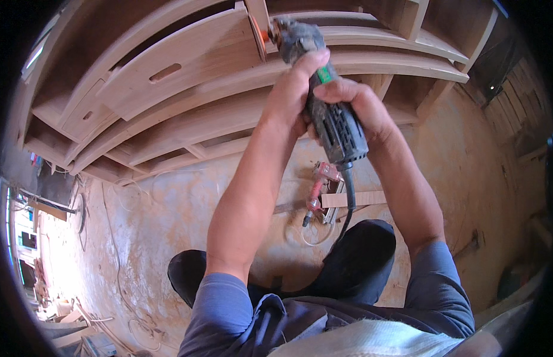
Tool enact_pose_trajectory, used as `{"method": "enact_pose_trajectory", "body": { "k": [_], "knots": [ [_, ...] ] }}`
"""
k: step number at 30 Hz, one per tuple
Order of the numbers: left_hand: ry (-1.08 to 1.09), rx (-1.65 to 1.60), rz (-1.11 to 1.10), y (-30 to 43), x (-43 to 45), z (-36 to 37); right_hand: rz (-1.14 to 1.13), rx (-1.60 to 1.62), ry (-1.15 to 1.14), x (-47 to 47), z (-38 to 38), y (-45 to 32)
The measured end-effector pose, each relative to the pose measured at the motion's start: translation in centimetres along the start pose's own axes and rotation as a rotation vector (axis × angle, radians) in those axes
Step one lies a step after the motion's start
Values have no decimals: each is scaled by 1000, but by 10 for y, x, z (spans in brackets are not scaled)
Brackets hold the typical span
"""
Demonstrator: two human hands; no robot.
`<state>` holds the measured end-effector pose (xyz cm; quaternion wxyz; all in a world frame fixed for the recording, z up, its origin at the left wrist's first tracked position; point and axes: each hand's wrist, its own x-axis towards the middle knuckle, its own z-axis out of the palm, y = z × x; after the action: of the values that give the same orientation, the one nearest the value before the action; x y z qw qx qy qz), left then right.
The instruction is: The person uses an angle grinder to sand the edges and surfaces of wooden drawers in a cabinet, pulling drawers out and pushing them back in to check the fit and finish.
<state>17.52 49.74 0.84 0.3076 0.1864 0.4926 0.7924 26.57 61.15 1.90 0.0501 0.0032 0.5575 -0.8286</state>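
Both my hands grip a dusty, dark angle grinder [336, 127] with a power cord trailing from its rear end. My left hand [303, 78] wraps the body near the gear head, thumb along the top. Farther back, my right hand [359, 100] holds the motor housing from the other side. An orange-backed disc [259, 38] on the grinder stands edge-on at the right end of a wooden drawer front [178, 67], which has an oval handle slot. Whether the disc touches the wood or spins, I cannot tell.
A large wooden cabinet frame [241, 107] with open compartments spans the space ahead. On the stained floor [178, 227] below the grinder lies a red pneumatic nailer [319, 187] beside a wood strip [354, 199]. A thin hose or cable [113, 243] runs along the floor at left.
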Motion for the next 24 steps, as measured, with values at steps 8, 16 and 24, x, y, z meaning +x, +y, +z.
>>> {"method": "enact_pose_trajectory", "body": {
  "k": [8, 16, 24],
  "knots": [
    [42, -121, -48, -19, -2, 2, 93, 52, 29, -2, -8, 14],
    [1, -11, 107, 12, -5, 14, 15, -43, 15, -2, -1, -11],
    [32, -115, -128, -46, -11, -13, 176, 86, 48, -9, -18, 39]
  ]
}}
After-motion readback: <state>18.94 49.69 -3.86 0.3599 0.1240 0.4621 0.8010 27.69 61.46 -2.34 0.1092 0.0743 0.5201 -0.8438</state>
